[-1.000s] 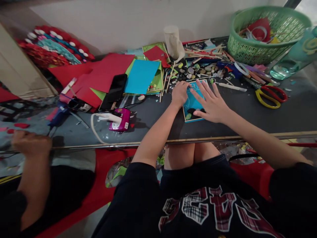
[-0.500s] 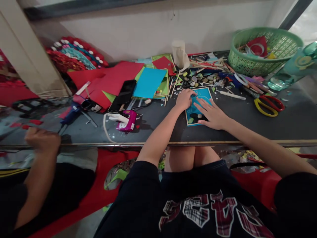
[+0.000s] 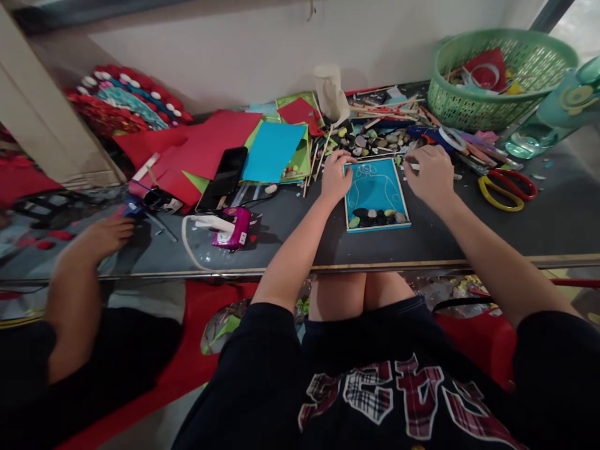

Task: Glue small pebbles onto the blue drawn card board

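A blue board (image 3: 377,190) in a thin wooden frame lies on the table, bearing a pale line drawing and a row of pebbles (image 3: 379,217) along its near edge. My left hand (image 3: 336,176) grips the board's upper left edge, fingers bent over the frame. Right of the board, my right hand (image 3: 431,174) hovers with curved fingers; a gap shows between thumb and forefinger. Beneath it lies a white pen-like stick (image 3: 415,166), mostly covered by the hand. Loose pebbles (image 3: 370,142) are heaped behind the board.
Scissors (image 3: 506,189), a green basket (image 3: 497,112) and a clear bottle (image 3: 539,128) stand to the right. Coloured sheets (image 3: 272,150), a phone (image 3: 229,170) and a purple power adapter (image 3: 232,228) lie left. A co-worker's hand (image 3: 96,240) is at a blue glue gun (image 3: 134,208).
My right hand has lifted off the board and moved right, uncovering the drawing and pebbles. My left hand has shifted to the board's left edge. The co-worker's hand has reached the glue gun.
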Demonstrator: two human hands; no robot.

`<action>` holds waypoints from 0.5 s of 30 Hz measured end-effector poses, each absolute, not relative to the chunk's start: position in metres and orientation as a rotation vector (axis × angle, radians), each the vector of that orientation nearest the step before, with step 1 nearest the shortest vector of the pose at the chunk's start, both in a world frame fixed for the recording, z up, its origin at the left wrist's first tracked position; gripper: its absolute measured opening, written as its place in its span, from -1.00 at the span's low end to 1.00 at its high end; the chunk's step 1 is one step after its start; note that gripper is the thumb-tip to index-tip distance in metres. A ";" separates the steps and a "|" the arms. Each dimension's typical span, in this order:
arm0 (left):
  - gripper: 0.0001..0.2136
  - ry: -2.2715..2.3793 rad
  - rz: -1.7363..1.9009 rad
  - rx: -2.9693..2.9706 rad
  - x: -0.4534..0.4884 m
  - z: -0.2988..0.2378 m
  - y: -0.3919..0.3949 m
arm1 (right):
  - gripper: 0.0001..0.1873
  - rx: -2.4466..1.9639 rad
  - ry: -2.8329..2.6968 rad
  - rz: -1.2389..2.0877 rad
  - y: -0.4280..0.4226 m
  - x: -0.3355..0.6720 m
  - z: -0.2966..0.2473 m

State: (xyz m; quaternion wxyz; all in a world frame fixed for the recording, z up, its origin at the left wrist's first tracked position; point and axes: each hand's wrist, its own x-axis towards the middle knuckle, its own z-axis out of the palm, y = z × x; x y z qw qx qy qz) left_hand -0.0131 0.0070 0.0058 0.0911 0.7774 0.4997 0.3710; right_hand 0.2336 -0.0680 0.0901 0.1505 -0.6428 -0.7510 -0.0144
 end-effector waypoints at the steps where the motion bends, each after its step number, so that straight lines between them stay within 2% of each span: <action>1: -0.74 1.476 1.116 2.329 -0.012 0.004 0.007 | -0.40 -1.898 -2.154 -0.046 -0.060 0.235 0.093; 6: -0.74 1.451 1.054 2.401 -0.009 0.006 0.000 | -0.45 -1.918 -2.205 -0.041 -0.022 0.234 0.079; 11: -0.73 1.443 1.038 2.386 -0.008 0.009 -0.004 | -0.39 -1.795 -2.196 -0.120 0.002 0.244 0.051; 15: -0.74 1.449 1.051 2.398 -0.008 0.008 -0.002 | -0.37 -1.739 -2.180 -0.098 0.002 0.249 0.049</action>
